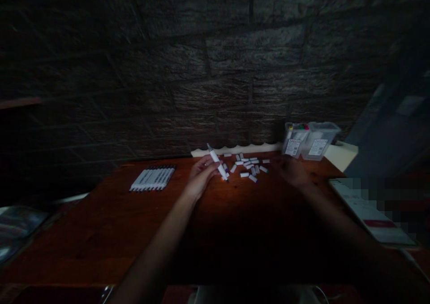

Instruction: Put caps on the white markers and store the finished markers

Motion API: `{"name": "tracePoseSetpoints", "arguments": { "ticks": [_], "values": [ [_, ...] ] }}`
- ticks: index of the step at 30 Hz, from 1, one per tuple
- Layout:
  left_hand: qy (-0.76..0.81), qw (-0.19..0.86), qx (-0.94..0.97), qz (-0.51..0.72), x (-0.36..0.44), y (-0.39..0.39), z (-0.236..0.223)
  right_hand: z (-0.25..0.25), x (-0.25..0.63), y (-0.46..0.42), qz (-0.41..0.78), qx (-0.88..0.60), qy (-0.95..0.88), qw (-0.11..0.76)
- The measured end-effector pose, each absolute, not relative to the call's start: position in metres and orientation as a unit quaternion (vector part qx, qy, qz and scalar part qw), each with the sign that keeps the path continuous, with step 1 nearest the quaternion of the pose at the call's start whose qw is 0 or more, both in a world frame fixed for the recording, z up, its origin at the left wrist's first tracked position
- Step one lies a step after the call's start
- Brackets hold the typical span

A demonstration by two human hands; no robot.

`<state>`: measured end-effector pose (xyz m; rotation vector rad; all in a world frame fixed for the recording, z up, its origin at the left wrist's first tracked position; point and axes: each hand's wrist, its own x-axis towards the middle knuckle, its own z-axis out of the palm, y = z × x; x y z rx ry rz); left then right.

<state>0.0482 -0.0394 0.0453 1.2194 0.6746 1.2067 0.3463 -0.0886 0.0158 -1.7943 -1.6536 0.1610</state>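
Observation:
My left hand (203, 174) is closed around a white marker (217, 160), which slants with its upper tip pointing up and to the left. That tip looks uncapped, though the picture is dim. Just right of it, small white marker caps (248, 164) lie scattered on the wooden table (215, 223), some with coloured ends. My right hand (289, 170) is over the right side of these caps, nearest to a single cap (266, 161). Its fingers are dark and blurred, so their grip is hidden. To the left, a row of white markers (152, 178) lies side by side.
Two clear plastic boxes (312, 141) with labels stand at the back right; coloured items show in one. A tablet or clipboard-like board (367, 210) lies at the right edge. A wavy-edged pale strip (242, 149) runs along the dark stone wall (228, 93).

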Motion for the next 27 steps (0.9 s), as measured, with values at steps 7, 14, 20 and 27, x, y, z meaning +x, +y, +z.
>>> {"name": "tracePoseSetpoints", "arguments": {
  "ticks": [7,14,20,27],
  "values": [
    [0.343,0.389,0.689,0.506,0.049,-0.032,0.029,0.006,0.343,-0.084,0.077,-0.667,-0.68,0.294],
    [0.331,0.368,0.721,0.485,0.053,-0.038,0.029,0.003,0.342,-0.083,0.105,-0.652,-0.694,0.286],
    [0.311,0.214,0.833,0.405,0.049,-0.041,0.027,0.017,0.331,-0.089,0.166,-0.593,-0.659,0.433],
    [0.272,0.112,0.891,0.346,0.046,-0.039,0.02,0.019,0.315,-0.096,0.282,-0.472,-0.679,0.486]
  ]
}}
